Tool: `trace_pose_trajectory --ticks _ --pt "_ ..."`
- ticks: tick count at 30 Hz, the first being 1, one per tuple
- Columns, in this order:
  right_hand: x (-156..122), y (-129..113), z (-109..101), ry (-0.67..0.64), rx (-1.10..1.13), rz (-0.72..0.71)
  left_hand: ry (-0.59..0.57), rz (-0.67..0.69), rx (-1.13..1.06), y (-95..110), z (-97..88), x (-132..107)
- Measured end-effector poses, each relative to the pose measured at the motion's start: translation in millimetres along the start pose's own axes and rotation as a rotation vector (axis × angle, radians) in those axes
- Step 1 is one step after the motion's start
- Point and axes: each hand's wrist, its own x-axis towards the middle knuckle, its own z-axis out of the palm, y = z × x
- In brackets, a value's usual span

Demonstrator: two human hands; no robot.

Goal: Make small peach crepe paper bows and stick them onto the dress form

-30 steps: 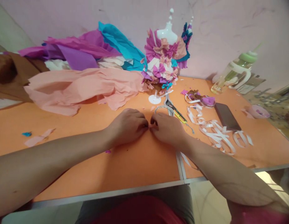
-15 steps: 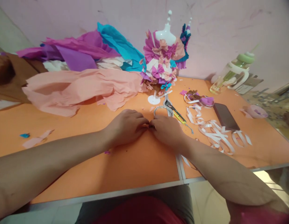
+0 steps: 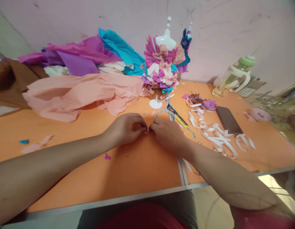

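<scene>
My left hand and my right hand rest knuckles-up on the orange table, fingertips pinched together around a tiny pink scrap of paper between them; most of the scrap is hidden. Just beyond my right hand lie a wire coil and a yellow-handled tool. Farther back stands a small white mannequin dressed in pink, purple and teal paper bows.
Crumpled peach, purple, teal and brown crepe paper is heaped at the back left. White tape strips, a dark phone, a green-lidded bottle and a small pink bowl sit on the right. Paper scraps lie at the left.
Both hands stay pinched together on the scrap, fingers shifting slightly. The view has tilted a little, so everything sits slightly lower and to the left in the picture.
</scene>
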Motion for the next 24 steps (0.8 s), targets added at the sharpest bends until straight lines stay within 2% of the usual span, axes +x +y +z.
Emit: trace_pose_trajectory --ticks 4,7,12,13,19,24 --pt "-0.4 2.6 0.1 0.007 0.000 -0.041 0.024 -0.062 -0.076 -3.8 -0.1 1.3" --pt "0.8 3.3 0.4 0.040 0.007 -0.037 0.061 -0.079 -0.050 -7.7 -2.7 3.6" --pt "2.4 3.0 -2.4 0.060 0.049 0.056 0.315 -0.029 0.153 -16.7 -7.5 7.1" --pt "2.3 3.1 -3.2 0.054 0.045 0.075 0.332 -0.007 0.181 -16.6 -7.6 7.0" --pt "-0.6 2.9 -4.1 0.069 -0.019 0.075 0.176 0.208 0.328 2.7 -4.7 -2.4" --pt "-3.1 1.1 -0.6 0.079 -0.036 0.027 0.157 0.218 0.415 11.7 -4.6 -6.3"
